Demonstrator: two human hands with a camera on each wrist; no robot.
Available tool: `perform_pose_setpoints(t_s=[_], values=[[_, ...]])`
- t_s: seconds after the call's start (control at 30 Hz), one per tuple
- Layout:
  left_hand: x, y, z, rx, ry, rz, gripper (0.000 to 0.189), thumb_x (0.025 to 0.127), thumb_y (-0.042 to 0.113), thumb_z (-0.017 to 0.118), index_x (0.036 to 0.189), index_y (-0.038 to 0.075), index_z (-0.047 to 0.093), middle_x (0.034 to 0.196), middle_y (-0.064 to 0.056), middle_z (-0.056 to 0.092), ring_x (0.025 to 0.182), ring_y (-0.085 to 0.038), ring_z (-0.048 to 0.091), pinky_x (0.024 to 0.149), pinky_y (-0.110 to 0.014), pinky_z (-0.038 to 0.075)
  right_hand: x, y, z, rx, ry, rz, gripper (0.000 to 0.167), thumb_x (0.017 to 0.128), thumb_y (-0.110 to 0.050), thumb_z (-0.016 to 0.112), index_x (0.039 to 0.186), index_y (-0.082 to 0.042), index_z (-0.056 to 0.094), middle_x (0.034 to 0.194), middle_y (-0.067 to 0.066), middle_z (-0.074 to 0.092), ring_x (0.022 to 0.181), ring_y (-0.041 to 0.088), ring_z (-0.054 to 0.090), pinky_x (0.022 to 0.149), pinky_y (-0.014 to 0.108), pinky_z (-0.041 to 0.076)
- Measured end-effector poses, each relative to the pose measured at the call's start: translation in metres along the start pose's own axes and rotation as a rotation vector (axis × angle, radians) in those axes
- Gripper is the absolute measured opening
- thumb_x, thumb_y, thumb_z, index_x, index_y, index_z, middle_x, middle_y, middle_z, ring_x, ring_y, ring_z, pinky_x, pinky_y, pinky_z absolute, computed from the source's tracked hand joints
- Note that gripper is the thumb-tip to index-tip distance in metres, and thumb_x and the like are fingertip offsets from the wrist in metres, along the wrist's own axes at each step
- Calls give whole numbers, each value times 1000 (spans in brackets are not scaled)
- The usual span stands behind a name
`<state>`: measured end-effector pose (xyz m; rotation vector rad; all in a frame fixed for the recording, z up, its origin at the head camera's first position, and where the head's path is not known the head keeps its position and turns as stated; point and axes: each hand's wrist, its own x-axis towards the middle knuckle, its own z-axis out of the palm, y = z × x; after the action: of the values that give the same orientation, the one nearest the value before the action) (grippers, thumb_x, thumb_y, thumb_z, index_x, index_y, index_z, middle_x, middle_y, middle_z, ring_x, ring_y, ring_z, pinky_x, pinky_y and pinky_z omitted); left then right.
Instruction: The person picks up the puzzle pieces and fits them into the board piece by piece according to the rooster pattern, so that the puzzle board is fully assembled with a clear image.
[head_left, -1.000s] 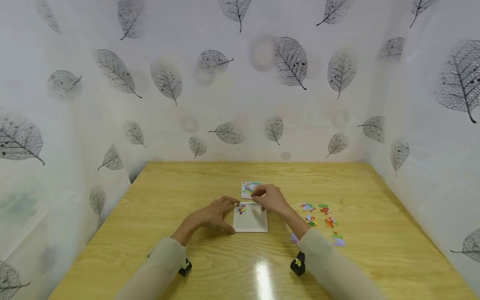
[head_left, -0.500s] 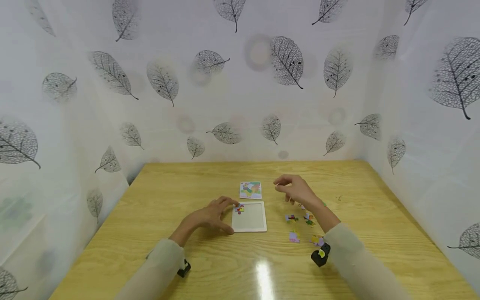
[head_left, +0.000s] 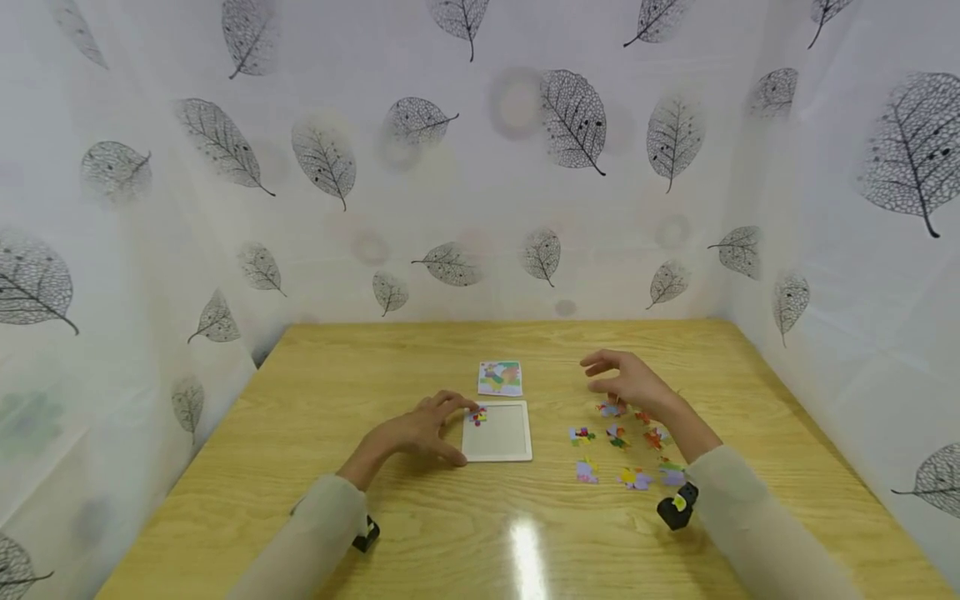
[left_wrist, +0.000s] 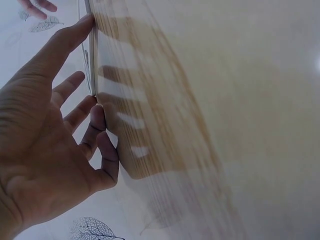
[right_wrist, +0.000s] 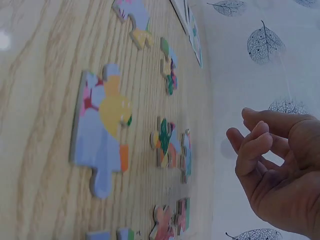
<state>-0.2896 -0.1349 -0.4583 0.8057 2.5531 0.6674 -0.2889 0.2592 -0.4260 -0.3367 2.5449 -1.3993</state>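
A shallow white puzzle tray (head_left: 497,456) lies on the table in the head view, with one colourful jigsaw piece (head_left: 477,416) in its far left corner. My left hand (head_left: 420,429) rests along the tray's left side. Its thumb touches the near left corner and its index finger reaches the far left corner, by the piece. Further right, my right hand (head_left: 633,385) hovers above the far part of a group of loose jigsaw pieces (head_left: 636,478), its fingers loosely bent around nothing. In the right wrist view, a large piece with a yellow chick (right_wrist: 102,127) lies closest to the camera.
Behind the tray lies a square picture card (head_left: 500,378). The wooden table (head_left: 375,358) meets a white leaf-printed sheet (head_left: 465,200) at the back and sides. A black wrist device (head_left: 677,507) sits under the right cuff.
My right hand has moved from above the tray's far edge to the right, over the loose pieces. The left hand has stayed at the tray's left side.
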Motion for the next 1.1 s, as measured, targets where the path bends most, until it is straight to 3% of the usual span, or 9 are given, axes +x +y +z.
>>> perform_pose_setpoints(t_s=[0.2,0.37,0.5,0.53,0.63,0.7,0.77,1.03,1.1], values=[[2,-5,0,4,-7,38,86,83,44,87,155,23,44,163,-11,29,147,-42,29,112,-68,37,-8,12,-12,-40,-45,67,37,102,1,60,138,8,56,135,33,50,54,18,45,47,34,40],[2,-6,-1,-1,-10,30,86,83,45,87,155,24,45,163,-10,28,149,-41,28,113,-67,36,-12,17,-15,-37,-69,89,32,96,7,62,128,10,62,129,31,54,48,13,35,47,32,34],[2,-6,-2,-6,-7,34,87,83,44,87,155,24,45,162,-10,29,147,-41,29,112,-68,37,-11,24,-13,21,-95,120,32,91,16,59,123,11,63,94,23,66,45,11,28,46,30,29],[2,-6,-1,-6,-10,39,87,83,44,87,156,24,44,162,-10,29,146,-40,30,112,-67,37,-11,26,-13,35,-96,127,33,90,17,58,122,11,63,92,20,66,44,11,27,46,30,28],[2,-7,-1,-5,-16,56,86,84,44,86,157,24,44,161,-11,30,143,-41,32,110,-68,39,-10,30,-9,80,-82,157,37,86,20,55,121,9,63,95,21,69,44,11,25,45,29,27],[2,-8,0,-6,-25,65,86,85,44,86,157,24,44,161,-11,29,142,-40,32,109,-67,39,-9,32,-7,67,-58,153,37,85,19,57,120,8,64,120,27,67,44,10,27,45,29,28],[1,-7,0,-11,-28,69,85,85,44,85,157,22,45,161,-12,29,142,-40,32,109,-67,40,-9,33,-6,53,-41,146,37,85,18,58,120,8,66,127,29,64,44,10,28,44,29,29],[1,-7,0,-6,-28,59,86,86,44,85,157,21,44,162,-11,28,144,-41,31,110,-66,40,-7,37,-4,-9,-42,93,35,87,14,62,121,6,64,115,22,60,45,9,31,42,26,31],[1,-6,1,0,-27,53,86,86,45,85,157,21,44,162,-11,28,145,-41,31,110,-67,39,-7,36,-4,-7,-50,86,31,87,14,62,117,6,65,104,20,61,44,9,30,42,26,30]])
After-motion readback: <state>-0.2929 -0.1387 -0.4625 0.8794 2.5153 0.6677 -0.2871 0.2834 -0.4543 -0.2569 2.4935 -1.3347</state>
